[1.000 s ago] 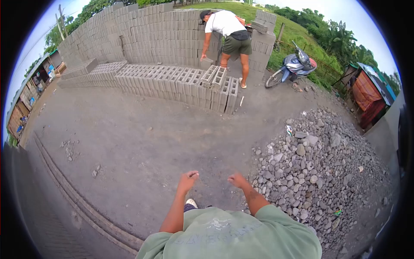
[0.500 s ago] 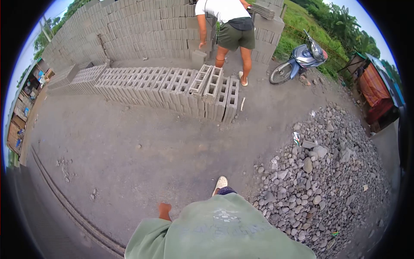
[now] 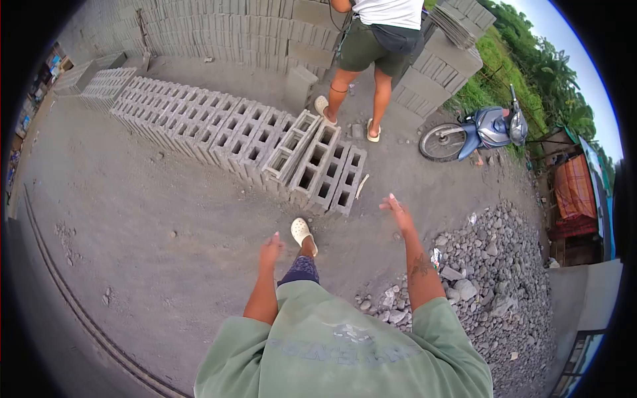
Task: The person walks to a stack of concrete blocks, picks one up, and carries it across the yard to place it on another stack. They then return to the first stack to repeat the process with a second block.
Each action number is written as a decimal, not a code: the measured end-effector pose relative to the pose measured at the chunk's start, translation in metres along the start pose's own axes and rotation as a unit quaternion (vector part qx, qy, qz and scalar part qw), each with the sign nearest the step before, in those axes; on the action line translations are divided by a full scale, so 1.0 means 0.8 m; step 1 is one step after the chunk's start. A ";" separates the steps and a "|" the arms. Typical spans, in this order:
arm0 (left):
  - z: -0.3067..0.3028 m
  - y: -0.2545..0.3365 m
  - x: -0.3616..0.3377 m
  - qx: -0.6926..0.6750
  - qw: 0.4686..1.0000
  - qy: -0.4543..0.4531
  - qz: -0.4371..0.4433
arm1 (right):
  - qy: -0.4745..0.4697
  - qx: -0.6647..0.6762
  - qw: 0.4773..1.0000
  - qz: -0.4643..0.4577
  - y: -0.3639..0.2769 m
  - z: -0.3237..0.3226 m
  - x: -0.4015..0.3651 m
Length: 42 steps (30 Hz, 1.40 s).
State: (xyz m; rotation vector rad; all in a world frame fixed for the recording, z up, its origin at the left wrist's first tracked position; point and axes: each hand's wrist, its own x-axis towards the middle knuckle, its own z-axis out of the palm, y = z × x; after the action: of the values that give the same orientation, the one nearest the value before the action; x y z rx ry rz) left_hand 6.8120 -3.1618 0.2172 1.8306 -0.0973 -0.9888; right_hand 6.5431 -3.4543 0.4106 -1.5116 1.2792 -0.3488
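A long row of grey hollow blocks [image 3: 232,129] stands on the ground ahead, several of its nearest blocks raised or leaning at the right end. My left hand [image 3: 271,250] hangs over bare ground in front of the row, slightly blurred, with a finger pointing forward and nothing visible in it; whether it is open is unclear. To the right of the row's end, my right hand [image 3: 396,211] reaches forward, empty, its fingers apart. Neither hand touches a block.
Another person [image 3: 378,53] stands behind the row beside a single block [image 3: 301,86]. Stacked blocks form a wall [image 3: 219,26] at the back. A motorcycle [image 3: 474,132] is parked at the right, beyond a gravel pile [image 3: 491,278].
The blocks look nearer. My right hand has come into view, and my left hand has moved up and forward. The other person has straightened and brought the lowered arm up.
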 end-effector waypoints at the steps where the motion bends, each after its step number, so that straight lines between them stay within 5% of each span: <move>1: 0.020 0.034 0.012 -0.092 0.993 -0.006 -0.080 | -0.017 -0.072 0.997 -0.032 -0.015 0.002 0.038; 5: 0.088 -0.009 0.130 -0.209 0.957 0.066 -0.190 | -0.068 -0.169 0.982 0.052 -0.055 -0.005 0.181; 7: 0.101 -0.104 0.199 0.070 0.994 0.044 -0.076 | -0.074 -0.068 0.991 0.093 -0.038 -0.005 0.263; 10: 0.105 0.072 0.151 0.202 0.974 0.069 -0.070 | -0.118 -0.105 0.983 0.096 -0.074 0.000 0.358; 13: 0.120 0.049 0.187 0.078 0.958 0.175 -0.212 | -0.207 -0.138 0.964 0.088 -0.073 0.019 0.488; 15: 0.128 0.017 0.202 -0.289 0.901 0.132 -0.297 | -0.237 -0.123 0.956 0.120 -0.064 0.055 0.571; 19: 0.156 0.068 0.189 -0.499 0.814 0.188 -0.230 | -0.329 -0.185 0.918 0.120 -0.046 0.133 0.683; 24: 0.214 0.060 0.211 -0.508 0.825 0.153 -0.196 | -0.456 -0.102 0.864 0.184 -0.012 0.192 0.686; 32: 0.243 0.052 0.251 -0.590 0.765 0.256 -0.032 | -0.412 -0.099 0.879 0.220 0.003 0.209 0.686; 39: 0.242 0.032 0.258 -0.585 0.774 0.239 -0.041 | -0.452 -0.040 0.863 0.222 0.043 0.208 0.711; 40: 0.242 0.041 0.256 -0.642 0.729 0.226 -0.066 | -0.450 -0.038 0.862 0.231 0.048 0.206 0.717; 41: 0.230 0.105 0.240 -0.619 0.749 0.226 -0.073 | -0.446 -0.037 0.861 0.242 0.054 0.205 0.722; 42: 0.235 0.095 0.245 -0.623 0.748 0.221 -0.066 | -0.413 -0.068 0.867 0.271 0.058 0.203 0.727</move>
State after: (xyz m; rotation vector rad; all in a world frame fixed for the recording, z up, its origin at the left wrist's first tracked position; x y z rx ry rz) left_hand 6.8438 -3.4296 0.1353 0.7337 0.8209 -0.4177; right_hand 6.8634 -3.8503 0.0827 -1.1246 0.9555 0.7097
